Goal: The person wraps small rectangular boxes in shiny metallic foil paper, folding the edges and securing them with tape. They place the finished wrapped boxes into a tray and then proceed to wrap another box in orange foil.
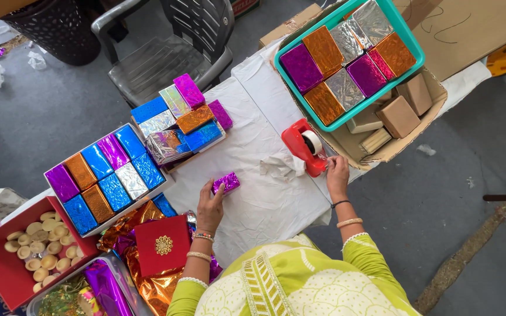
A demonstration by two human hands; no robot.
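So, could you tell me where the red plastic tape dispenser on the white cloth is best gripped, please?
Probably the red plastic tape dispenser is best gripped across its raised back, from above: the right hand sits at the cutter end, and the tape roll should stay free.

Single head-worn view, looking steeply down from above onto a white-covered table (253,205) and the surrounding grey floor (48,117). Framed from well above, wide enough to take in both forearms, the wearer's green-clad shoulders at the bottom edge, and a chair (171,52) at the top. No second view.
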